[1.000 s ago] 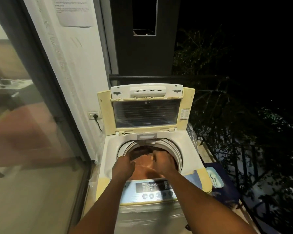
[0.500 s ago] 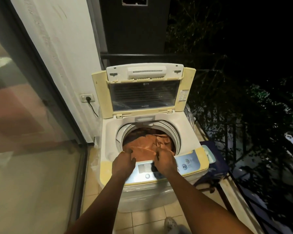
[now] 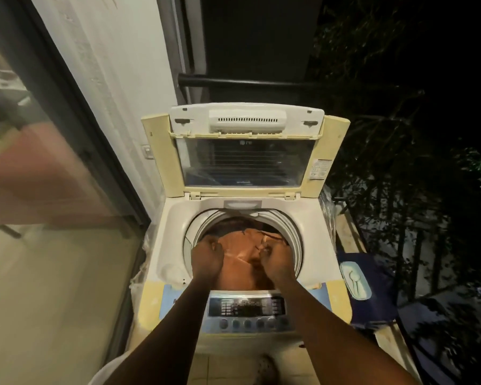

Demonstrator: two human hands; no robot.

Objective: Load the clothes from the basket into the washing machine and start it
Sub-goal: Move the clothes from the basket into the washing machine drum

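Observation:
A white and yellowed top-loading washing machine point(image 3: 172, 226) stands in front of me with its lid point(image 3: 245, 159) raised upright. An orange-brown garment point(image 3: 238, 259) fills the round drum opening, with darker cloth behind it. My left hand point(image 3: 207, 255) grips the garment's left side over the drum. My right hand point(image 3: 275, 258) grips its right side, fingers curled into the cloth. The control panel point(image 3: 247, 309) with a row of round buttons lies just below my wrists. No basket is in view.
A glass sliding door point(image 3: 53, 218) runs along the left, a white wall with a socket point(image 3: 147, 152) behind the machine. A dark blue bag with a pale lidded case point(image 3: 356, 279) sits to the right. A black railing and dark foliage close off the right side.
Both hands have moved forward from the panel's edge to over the drum, still holding the orange-brown garment. My view has shifted closer and lower over the machine.

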